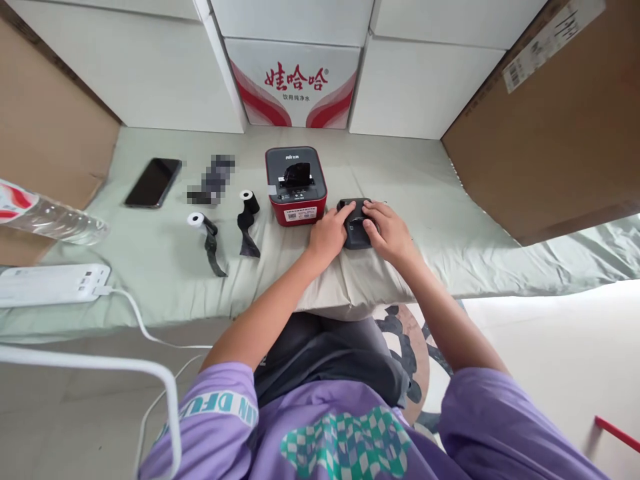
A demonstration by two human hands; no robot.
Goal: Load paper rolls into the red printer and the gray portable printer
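My left hand (327, 235) and right hand (389, 233) clasp the small black device (356, 227) from both sides, fingers curled on its top. It sits just right of the red printer (296, 185). Left of the printer: two paper rolls (249, 198), then a phone (153, 182). Water carton (294, 85) behind the printer.

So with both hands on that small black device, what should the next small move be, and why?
Probably lift its top cover open. Both the left hand and right hand grip the small black device on the green cloth, thumbs on top, and it looks closed. Two black-wrapped rolls lie ready to the left, while the red printer beside it already shows something dark in its opening.
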